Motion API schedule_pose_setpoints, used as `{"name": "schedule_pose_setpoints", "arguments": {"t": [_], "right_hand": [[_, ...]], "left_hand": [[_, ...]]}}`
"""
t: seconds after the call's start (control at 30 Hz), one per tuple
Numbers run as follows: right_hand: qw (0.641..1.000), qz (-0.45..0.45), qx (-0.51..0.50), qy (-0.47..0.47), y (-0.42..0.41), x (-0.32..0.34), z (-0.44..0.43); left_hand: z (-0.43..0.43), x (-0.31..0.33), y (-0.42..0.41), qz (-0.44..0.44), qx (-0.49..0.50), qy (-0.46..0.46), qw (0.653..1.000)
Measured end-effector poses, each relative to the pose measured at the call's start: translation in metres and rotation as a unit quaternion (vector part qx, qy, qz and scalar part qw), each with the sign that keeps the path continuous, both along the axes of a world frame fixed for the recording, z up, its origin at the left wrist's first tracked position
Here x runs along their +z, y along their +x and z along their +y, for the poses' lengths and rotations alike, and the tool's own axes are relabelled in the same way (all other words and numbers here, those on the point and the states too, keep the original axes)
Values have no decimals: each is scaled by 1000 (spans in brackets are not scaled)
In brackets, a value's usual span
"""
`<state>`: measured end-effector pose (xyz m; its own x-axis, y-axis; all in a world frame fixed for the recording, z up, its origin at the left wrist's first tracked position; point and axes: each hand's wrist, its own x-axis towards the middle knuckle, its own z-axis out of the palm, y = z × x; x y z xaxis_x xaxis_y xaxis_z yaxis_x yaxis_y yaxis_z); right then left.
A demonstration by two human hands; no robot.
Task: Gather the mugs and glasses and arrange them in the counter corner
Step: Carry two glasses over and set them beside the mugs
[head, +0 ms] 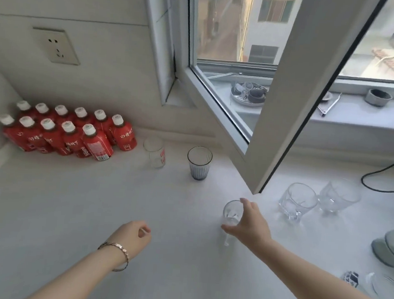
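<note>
On the white tabletop, the right hand wrapped its grip around a small clear drinking glass, thumb on the near side and fingers over the far rim; the glass looked empty, though its lower part was blurred. The left hand hovered apart with its grip loosely curled, holding nothing. Nearer the corner stood an empty clear glass with red print and an empty dark ribbed tumbler, well apart from each other. Two empty faceted clear tumblers stood side by side to the right. The corner itself held a cluster of red bottles with white caps. A round metal tray on the window sill held dark items too blurred to identify, partly hidden by the open window sash.
</note>
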<state>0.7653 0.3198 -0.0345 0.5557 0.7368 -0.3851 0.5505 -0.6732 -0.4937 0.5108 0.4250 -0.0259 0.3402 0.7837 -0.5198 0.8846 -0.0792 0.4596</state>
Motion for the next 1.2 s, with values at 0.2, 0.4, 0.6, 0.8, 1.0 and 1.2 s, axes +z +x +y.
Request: {"name": "schedule_pose_setpoints", "arguments": {"t": [0.2, 0.4, 0.6, 0.8, 1.0, 1.2], "right_hand": [[992, 10, 125, 33, -35, 25, 53], [990, 27, 121, 67, -50, 25, 101], [992, 35, 113, 51, -49, 13, 117], [988, 28, 150, 26, -54, 23, 96], [980, 9, 196, 14, -59, 36, 73], [947, -13, 318, 45, -79, 59, 19]], "left_hand": [[89, 17, 28, -52, 108, 65, 991], [180, 10, 73, -84, 122, 130, 980], [203, -22, 92, -107, 140, 86, 981], [135, -4, 50, -139, 165, 129, 968], [59, 9, -13, -161, 181, 108, 964], [-69, 36, -67, -151, 277, 149, 937]]}}
